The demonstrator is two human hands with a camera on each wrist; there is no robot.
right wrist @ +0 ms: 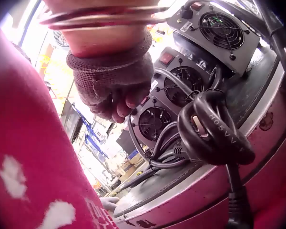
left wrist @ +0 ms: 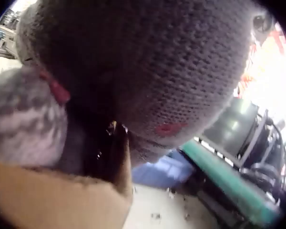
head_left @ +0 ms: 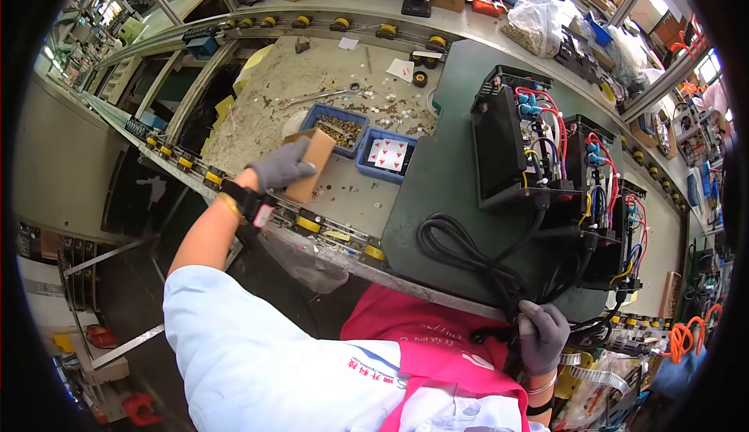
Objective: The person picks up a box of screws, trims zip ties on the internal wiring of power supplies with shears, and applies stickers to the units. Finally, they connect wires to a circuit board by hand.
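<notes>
1. Your white shirt (head_left: 257, 338) and bright pink apron (head_left: 386, 311) lie nearest, at six o'clock in the head view.
2. Up at ten o'clock, your grey-gloved left hand (head_left: 285, 167) grips a brown cardboard box (head_left: 314, 168), thumb on one side and fingers on the other; the left wrist view shows the box's edge right beneath your thumb.
3. Just past the box, at eleven o'clock, sits a blue plastic tray (head_left: 349, 151) of small brass-coloured parts. Beside it, between twelve and one, a second blue plastic tray (head_left: 378, 173) holds white cards with red triangles (head_left: 388, 154).
4. Beyond both, a silver metal wrench (head_left: 324, 95) lies on the pale, littered worktop (head_left: 265, 120).
5. Past four o'clock is your grey-gloved right hand (head_left: 542, 338), fingers loosely curled, nothing visible in them. Near it, at four o'clock, lies a coiled black power cable (head_left: 460, 249).
6. Three black, open-sided electrical units (head_left: 499, 143) with red wires stand on a dark green board (head_left: 445, 175), from two o'clock round towards four.
</notes>
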